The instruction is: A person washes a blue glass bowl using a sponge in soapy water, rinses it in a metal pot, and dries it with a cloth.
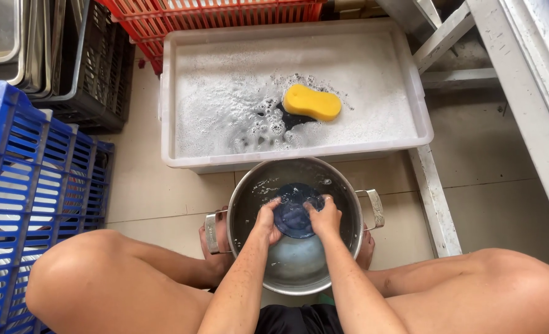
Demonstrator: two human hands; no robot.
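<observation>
Left hand, right hand: both pinching blue dish inside steel pot; wet rim, I judge, may slip.

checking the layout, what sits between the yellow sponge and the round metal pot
Only soapy water and the white plastic tub's near wall, between yellow sponge and metal pot, in the head view.

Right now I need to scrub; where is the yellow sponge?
In the head view, the yellow sponge lies in the soapy white tub, beyond the metal pot.

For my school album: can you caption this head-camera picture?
Both hands, left hand and right hand, hold a dark blue dish inside a steel pot.
</observation>
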